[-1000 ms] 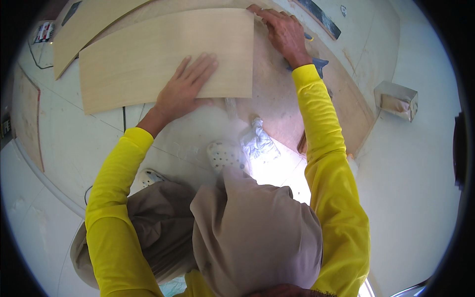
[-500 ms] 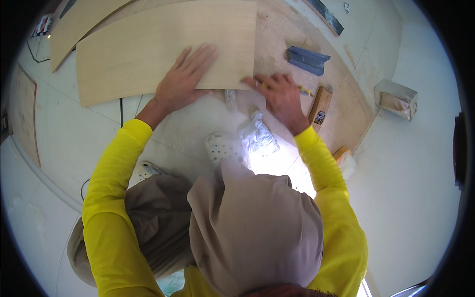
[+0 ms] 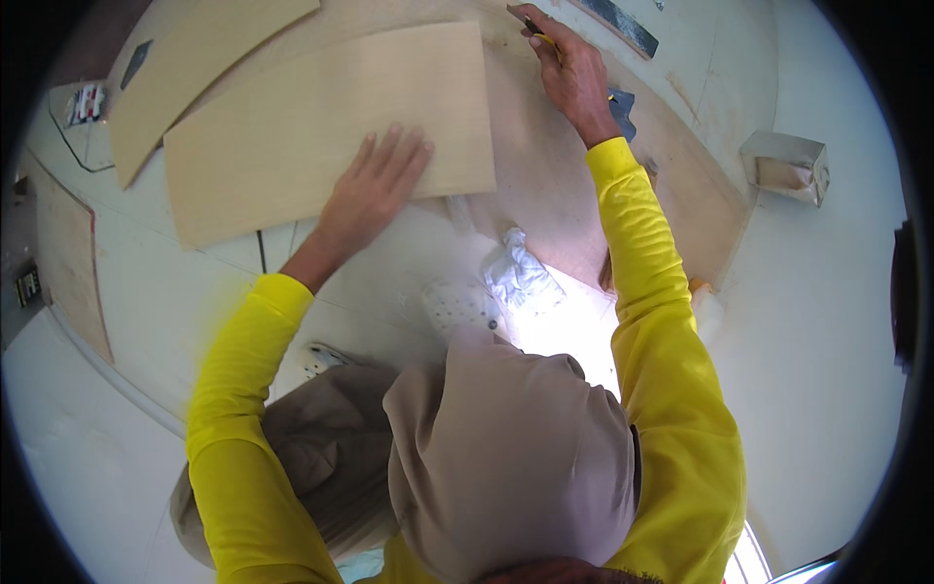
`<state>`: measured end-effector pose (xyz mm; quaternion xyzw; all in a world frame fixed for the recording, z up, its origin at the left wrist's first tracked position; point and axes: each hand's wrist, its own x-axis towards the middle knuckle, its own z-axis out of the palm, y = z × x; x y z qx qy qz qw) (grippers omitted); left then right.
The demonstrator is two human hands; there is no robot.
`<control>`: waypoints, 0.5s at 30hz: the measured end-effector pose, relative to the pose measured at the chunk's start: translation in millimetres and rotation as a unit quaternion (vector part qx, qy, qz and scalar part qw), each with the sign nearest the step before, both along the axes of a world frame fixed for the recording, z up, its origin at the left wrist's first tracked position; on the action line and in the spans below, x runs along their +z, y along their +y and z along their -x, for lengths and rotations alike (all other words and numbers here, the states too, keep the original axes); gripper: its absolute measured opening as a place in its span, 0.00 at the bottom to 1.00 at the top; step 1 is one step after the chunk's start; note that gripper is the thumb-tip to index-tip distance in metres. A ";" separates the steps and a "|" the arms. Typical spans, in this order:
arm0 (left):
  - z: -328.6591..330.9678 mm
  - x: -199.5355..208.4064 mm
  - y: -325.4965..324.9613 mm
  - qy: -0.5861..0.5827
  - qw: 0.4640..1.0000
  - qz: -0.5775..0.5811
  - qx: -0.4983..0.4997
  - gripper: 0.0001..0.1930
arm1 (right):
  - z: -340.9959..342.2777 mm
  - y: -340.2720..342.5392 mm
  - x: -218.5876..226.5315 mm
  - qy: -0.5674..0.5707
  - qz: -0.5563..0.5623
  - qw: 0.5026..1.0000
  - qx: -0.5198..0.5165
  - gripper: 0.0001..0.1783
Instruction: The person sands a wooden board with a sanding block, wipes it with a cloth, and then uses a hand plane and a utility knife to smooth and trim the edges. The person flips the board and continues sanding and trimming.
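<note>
White floor (image 3: 827, 321), open cardboard box (image 3: 786, 165), contents unclear

1. Pale whitish floor (image 3: 827, 321), smooth, underneath everything.
2. At 12 o'clock: large brownish plywood sheet (image 3: 555, 185), flat.
3. At 2 o'clock: small open cardboard box (image 3: 786, 165).
4. Centre: crumpled white cloth (image 3: 520, 277).

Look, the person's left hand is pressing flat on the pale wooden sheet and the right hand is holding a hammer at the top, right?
Not quite. The right hand holds a pencil, not a hammer, as the head view shows. The left hand does press flat on the pale wooden sheet.
</note>
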<state>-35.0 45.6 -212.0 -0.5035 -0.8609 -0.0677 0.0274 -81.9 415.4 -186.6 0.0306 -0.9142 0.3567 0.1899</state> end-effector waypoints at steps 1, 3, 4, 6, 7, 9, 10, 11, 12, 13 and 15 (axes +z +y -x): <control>-1.3 5.5 -1.3 0.027 0.999 0.024 -0.003 0.50 | 1.3 -4.1 3.9 -0.021 0.020 0.999 -0.025 0.25; -1.0 31.1 0.4 0.009 1.000 0.011 -0.008 0.47 | 1.5 -11.0 7.1 -0.056 0.041 0.996 -0.062 0.25; 1.6 45.3 2.5 -0.003 1.000 0.005 -0.011 0.46 | 0.4 -12.7 6.9 -0.076 0.052 0.992 -0.081 0.26; 9.0 73.8 4.5 -0.008 1.000 -0.010 -0.016 0.43 | 4.1 -14.9 0.7 -0.097 -0.016 0.990 -0.103 0.27; 15.3 87.5 5.8 -0.010 1.000 -0.017 -0.018 0.42 | 6.6 -15.2 -3.1 -0.107 -0.051 0.987 -0.112 0.28; 27.8 115.6 5.0 -0.018 1.000 -0.022 -0.011 0.41 | 7.9 -21.3 -6.8 -0.108 0.003 0.986 -0.124 0.28; 33.4 128.0 4.9 -0.024 0.999 -0.025 -0.009 0.40 | 7.5 -24.2 -8.8 -0.110 0.029 0.985 -0.130 0.28; 38.5 138.7 5.9 -0.028 0.999 -0.026 -0.010 0.40 | 6.0 -25.4 -10.3 -0.116 0.044 0.982 -0.141 0.28; 41.8 148.4 5.4 -0.033 0.999 -0.026 -0.008 0.39 | 4.5 -28.3 -13.5 -0.123 0.058 0.979 -0.149 0.28; 44.5 156.7 4.8 -0.038 0.999 -0.026 -0.007 0.39 | 2.9 -30.6 -16.6 -0.130 0.072 0.976 -0.157 0.29; 46.0 168.0 2.7 -0.042 0.999 -0.028 -0.013 0.39 | -3.1 -35.6 -25.5 -0.138 0.072 0.974 -0.165 0.29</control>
